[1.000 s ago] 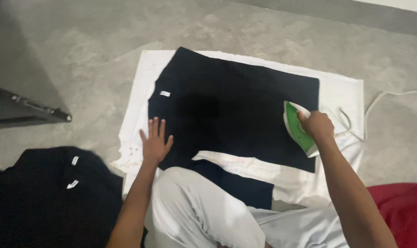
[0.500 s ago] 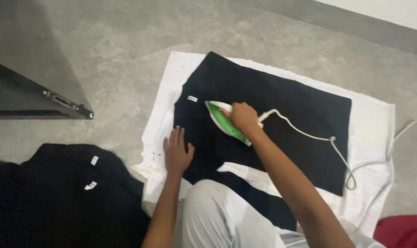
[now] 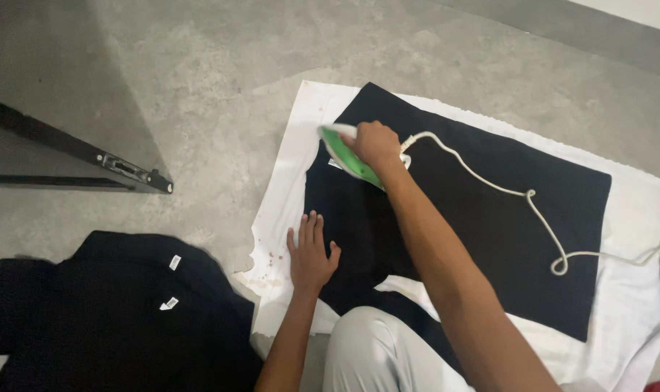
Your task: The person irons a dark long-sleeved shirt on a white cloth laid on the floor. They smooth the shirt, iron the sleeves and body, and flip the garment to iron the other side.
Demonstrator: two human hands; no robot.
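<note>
The right hand (image 3: 373, 143) is clenched on the green iron (image 3: 347, 156) near the collar end of the black garment (image 3: 482, 218), which lies on a white cloth (image 3: 286, 196) on the floor. The left hand (image 3: 310, 250), released and flat, pins the near edge. The person would do well to keep the fabric taut, glide evenly, and keep the cord (image 3: 504, 190) off the soleplate's path.

The iron (image 3: 348, 154) looked of glossy green plastic. The black garment (image 3: 482, 210) was matt cloth, the white sheet (image 3: 638, 290) soft cloth, the floor (image 3: 221, 80) rough concrete.
</note>
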